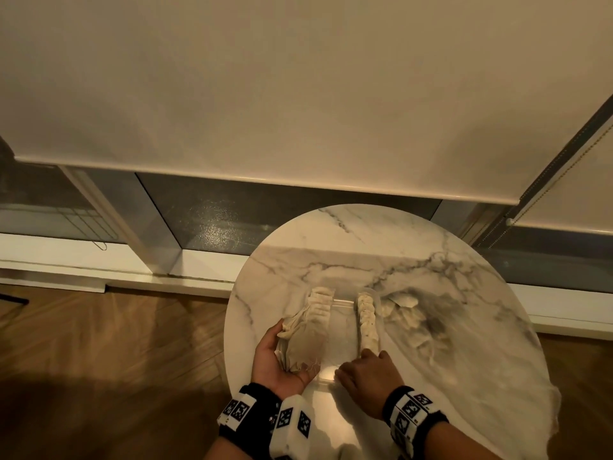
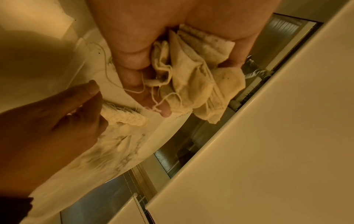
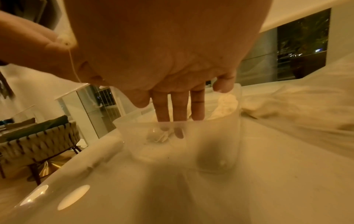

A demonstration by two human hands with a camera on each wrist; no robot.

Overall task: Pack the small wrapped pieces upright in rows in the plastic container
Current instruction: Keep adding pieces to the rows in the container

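A clear plastic container (image 1: 345,330) stands in the middle of the round marble table (image 1: 348,254). One row of small cream wrapped pieces (image 1: 367,322) stands upright along its right wall. My left hand (image 1: 282,350) grips a bundle of the pieces (image 1: 303,340) at the container's left side, thumb and fingers curled round the bundle (image 2: 191,78), strings dangling. My right hand (image 1: 361,365) reaches over the near wall. Its straight fingers (image 3: 179,109) point down into the container (image 3: 210,144) and touch a small white piece (image 3: 158,136) on the bottom.
A loose heap of more wrapped pieces (image 1: 403,310) lies on the table just right of the container. The table's left edge is close to my left hand, with wooden floor (image 1: 116,343) below. A woven chair (image 3: 38,136) stands off to the left.
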